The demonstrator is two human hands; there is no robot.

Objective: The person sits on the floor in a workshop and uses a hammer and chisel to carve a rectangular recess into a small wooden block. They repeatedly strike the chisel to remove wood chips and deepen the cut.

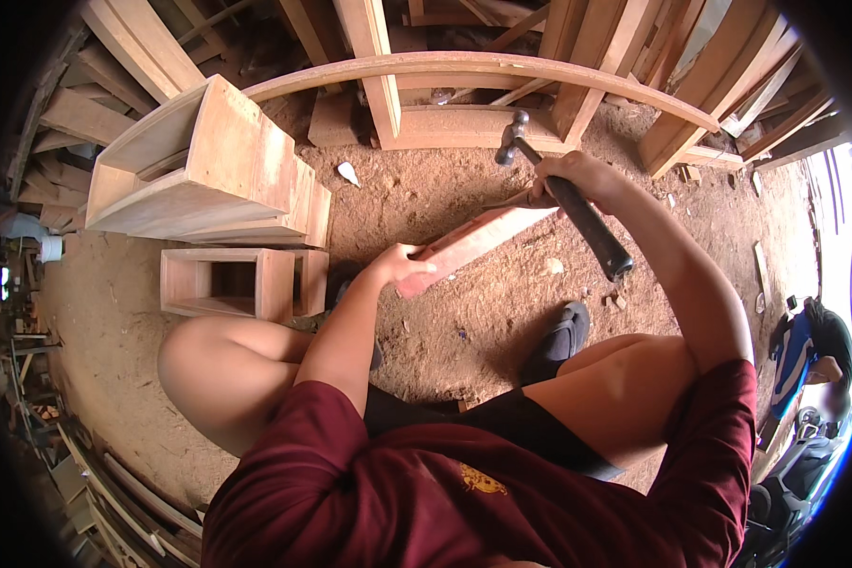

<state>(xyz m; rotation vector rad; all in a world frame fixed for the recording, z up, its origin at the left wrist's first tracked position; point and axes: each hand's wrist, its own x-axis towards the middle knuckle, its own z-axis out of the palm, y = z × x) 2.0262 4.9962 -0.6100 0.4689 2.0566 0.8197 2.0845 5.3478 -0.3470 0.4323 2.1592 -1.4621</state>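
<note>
Right hand (577,180) clamped around the black handle of a hammer (563,194), metal head up and away from the hand, grip end sticking out below it. Left hand (402,265) closed on the near end of a reddish wooden board (478,237); board runs from the left hand up toward the right hand, its far end just under the right fist. Beyond both hands a curved wooden frame (473,71); left of the left hand, open wooden boxes (218,170) on the dirt floor (445,312).
</note>
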